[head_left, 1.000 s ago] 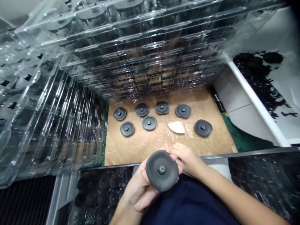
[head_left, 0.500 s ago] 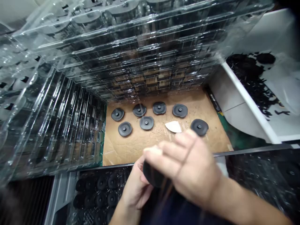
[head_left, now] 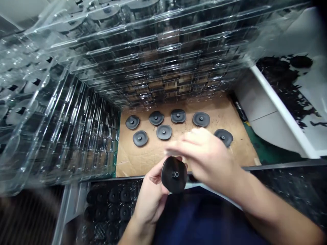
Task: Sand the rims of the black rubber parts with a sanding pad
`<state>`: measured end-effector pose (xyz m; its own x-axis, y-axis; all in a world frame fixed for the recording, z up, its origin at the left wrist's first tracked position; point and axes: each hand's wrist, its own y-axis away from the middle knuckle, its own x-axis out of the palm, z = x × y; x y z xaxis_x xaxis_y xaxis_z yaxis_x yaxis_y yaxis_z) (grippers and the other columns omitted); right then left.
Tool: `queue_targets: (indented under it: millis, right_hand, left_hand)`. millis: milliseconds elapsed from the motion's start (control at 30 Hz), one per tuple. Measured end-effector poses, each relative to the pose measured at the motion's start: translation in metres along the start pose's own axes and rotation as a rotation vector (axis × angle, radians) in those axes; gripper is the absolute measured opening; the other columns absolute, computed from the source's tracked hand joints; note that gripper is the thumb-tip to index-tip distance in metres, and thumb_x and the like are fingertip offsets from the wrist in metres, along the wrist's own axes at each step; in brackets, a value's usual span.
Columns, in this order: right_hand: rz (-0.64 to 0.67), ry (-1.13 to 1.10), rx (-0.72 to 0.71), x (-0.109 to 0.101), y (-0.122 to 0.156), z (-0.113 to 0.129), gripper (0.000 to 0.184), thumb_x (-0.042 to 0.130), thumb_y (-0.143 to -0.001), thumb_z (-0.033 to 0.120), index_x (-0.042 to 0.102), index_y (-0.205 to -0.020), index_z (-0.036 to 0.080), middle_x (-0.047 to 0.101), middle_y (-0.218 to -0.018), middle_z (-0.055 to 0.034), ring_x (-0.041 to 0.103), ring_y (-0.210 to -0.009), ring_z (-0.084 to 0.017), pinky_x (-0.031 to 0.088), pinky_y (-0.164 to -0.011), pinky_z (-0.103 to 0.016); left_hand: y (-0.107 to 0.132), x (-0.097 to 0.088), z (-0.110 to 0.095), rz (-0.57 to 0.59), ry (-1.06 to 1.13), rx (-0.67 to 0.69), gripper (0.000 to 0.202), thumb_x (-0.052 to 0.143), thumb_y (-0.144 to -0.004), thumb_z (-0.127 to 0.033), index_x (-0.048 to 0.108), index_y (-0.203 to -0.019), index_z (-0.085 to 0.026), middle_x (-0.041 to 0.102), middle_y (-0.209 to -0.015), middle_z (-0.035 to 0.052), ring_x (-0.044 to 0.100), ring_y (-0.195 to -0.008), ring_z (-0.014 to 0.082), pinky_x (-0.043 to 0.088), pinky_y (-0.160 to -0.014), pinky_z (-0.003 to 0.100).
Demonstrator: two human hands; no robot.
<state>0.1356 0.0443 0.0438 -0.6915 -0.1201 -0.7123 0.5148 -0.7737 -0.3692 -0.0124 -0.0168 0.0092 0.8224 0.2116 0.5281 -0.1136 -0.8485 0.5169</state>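
Observation:
My left hand (head_left: 153, 190) grips a round black plastic disc (head_left: 170, 182) with a small raised stud at its centre, its face turned up toward me. Just above and right of that disc, my right hand (head_left: 204, 153) is blurred by motion, its fingers over the cardboard (head_left: 127, 160). I cannot make out whether anything is between them. Several similar black discs lie stud-up on the cardboard; the closest to my right hand is a disc (head_left: 223, 136) partly behind it. The small white piece is hidden, apparently by my right hand.
Tall stacks of clear plastic trays (head_left: 84, 115) rise at the left and back. At the right stands a white bin (head_left: 283, 112) with black scraps in it. A dark pen-like tool (head_left: 238, 108) lies beside the cardboard. Below left, a tray holds black discs (head_left: 125, 212).
My right hand has moved up off the held disc toward the white piece, which is now out of sight. The disc in my left hand now shows its face and stud.

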Motion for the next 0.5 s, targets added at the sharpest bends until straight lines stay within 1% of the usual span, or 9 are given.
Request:
queue_targets:
  millis: [33, 100, 167, 233, 300, 333, 400, 433, 500]
  right_hand:
    - [-0.003, -0.001, 0.077, 0.0, 0.004, -0.007, 0.027, 0.04, -0.088, 0.011, 0.066, -0.094, 0.018, 0.067, -0.083, -0.0044, 0.056, -0.075, -0.018, 0.041, -0.069, -0.033]
    - [0.007, -0.087, 0.209, 0.006, 0.017, -0.019, 0.024, 0.042, -0.089, 0.013, 0.064, -0.097, 0.02, 0.068, -0.087, -0.0036, 0.059, -0.08, -0.018, 0.045, -0.072, -0.032]
    - [0.012, -0.157, 0.309, 0.021, 0.038, -0.029, 0.023, 0.043, -0.091, 0.016, 0.063, -0.102, 0.021, 0.068, -0.09, -0.004, 0.061, -0.083, -0.018, 0.048, -0.074, -0.031]
    - [0.038, -0.16, 0.351, 0.041, 0.06, -0.037, 0.023, 0.044, -0.091, 0.018, 0.063, -0.102, 0.021, 0.068, -0.087, -0.0049, 0.062, -0.081, -0.018, 0.05, -0.07, -0.031]
    - [0.08, -0.164, 0.354, 0.057, 0.076, -0.044, 0.022, 0.046, -0.089, 0.018, 0.066, -0.097, 0.021, 0.069, -0.081, -0.0044, 0.063, -0.076, -0.018, 0.052, -0.067, -0.031]
    - [0.091, -0.169, 0.357, 0.061, 0.079, -0.046, 0.021, 0.046, -0.089, 0.019, 0.066, -0.095, 0.021, 0.069, -0.079, -0.0039, 0.064, -0.074, -0.018, 0.052, -0.066, -0.03]
    - [0.08, -0.166, 0.387, 0.058, 0.075, -0.046, 0.021, 0.046, -0.089, 0.02, 0.066, -0.096, 0.021, 0.07, -0.083, -0.0041, 0.065, -0.076, -0.018, 0.053, -0.067, -0.03]
    - [0.057, -0.161, 0.416, 0.051, 0.068, -0.042, 0.021, 0.046, -0.09, 0.02, 0.066, -0.098, 0.021, 0.07, -0.087, -0.0044, 0.064, -0.078, -0.018, 0.052, -0.068, -0.029]
    - [-0.038, -0.171, 0.447, 0.032, 0.048, -0.027, 0.021, 0.047, -0.091, 0.021, 0.063, -0.103, 0.021, 0.069, -0.095, -0.004, 0.063, -0.081, -0.016, 0.052, -0.068, -0.027]
  left_hand:
    - [0.0, 0.0, -0.001, -0.005, 0.026, -0.01, 0.068, 0.085, -0.042, -0.04, 0.068, -0.106, -0.022, 0.071, -0.099, 0.0059, 0.063, -0.097, 0.0256, 0.048, -0.087, 0.032]
    - [0.001, -0.002, -0.003, -0.024, 0.084, -0.057, 0.068, 0.086, -0.045, -0.034, 0.066, -0.109, -0.026, 0.071, -0.101, 0.0038, 0.064, -0.093, 0.0226, 0.049, -0.083, 0.029]
    - [0.0, -0.005, -0.004, -0.05, 0.129, -0.115, 0.065, 0.085, -0.051, -0.028, 0.064, -0.112, -0.027, 0.071, -0.102, 0.0027, 0.066, -0.089, 0.0201, 0.049, -0.082, 0.028]
    - [0.0, -0.007, -0.006, -0.051, 0.18, -0.149, 0.061, 0.084, -0.053, -0.028, 0.064, -0.111, -0.026, 0.071, -0.101, 0.0022, 0.066, -0.087, 0.0189, 0.049, -0.083, 0.028]
    - [-0.001, -0.008, -0.007, -0.026, 0.239, -0.171, 0.058, 0.083, -0.053, -0.035, 0.066, -0.107, -0.025, 0.071, -0.1, 0.0023, 0.067, -0.086, 0.0193, 0.049, -0.086, 0.03]
    - [-0.002, -0.008, -0.007, -0.008, 0.263, -0.184, 0.057, 0.082, -0.052, -0.039, 0.067, -0.105, -0.025, 0.071, -0.1, 0.0026, 0.067, -0.087, 0.0202, 0.05, -0.086, 0.031]
    - [-0.002, -0.007, -0.007, 0.023, 0.296, -0.205, 0.054, 0.082, -0.051, -0.041, 0.069, -0.101, -0.024, 0.071, -0.101, 0.0028, 0.067, -0.089, 0.0222, 0.05, -0.088, 0.034]
    - [-0.003, -0.006, -0.007, 0.034, 0.303, -0.209, 0.052, 0.082, -0.052, -0.039, 0.069, -0.101, -0.024, 0.071, -0.101, 0.003, 0.067, -0.091, 0.023, 0.05, -0.089, 0.035]
    - [-0.004, -0.004, -0.005, 0.038, 0.31, -0.194, 0.051, 0.08, -0.057, -0.037, 0.067, -0.104, -0.024, 0.071, -0.104, 0.0037, 0.066, -0.094, 0.024, 0.051, -0.089, 0.036]
